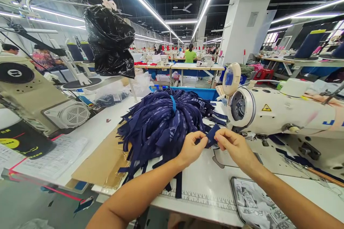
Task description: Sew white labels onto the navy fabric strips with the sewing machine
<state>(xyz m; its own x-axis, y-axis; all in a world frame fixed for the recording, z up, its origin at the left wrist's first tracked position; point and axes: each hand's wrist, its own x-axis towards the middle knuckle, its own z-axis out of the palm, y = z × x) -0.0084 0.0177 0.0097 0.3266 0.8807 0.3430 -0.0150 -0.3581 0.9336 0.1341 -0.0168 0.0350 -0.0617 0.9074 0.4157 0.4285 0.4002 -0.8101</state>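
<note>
A large bundle of navy fabric strips (161, 114), tied with a light blue band (173, 104), lies on the white sewing table (199, 182). At its right edge, my left hand (194, 147) pinches a navy strip (212, 136) between thumb and fingertips. On the other side of that strip, my right hand (233, 145) also pinches it, so the short piece spans the gap between both hands. Both hands are just left of the sewing machine's head (242, 109). The bundle's far side is hidden.
Brown cardboard (99, 161) lies under the bundle's left side. A black plastic bag (110, 43) hangs on a pole at the back left. A tray (249, 200) with printed lining sits at the front right. Another machine (34, 96) stands at the left; people sit farther back.
</note>
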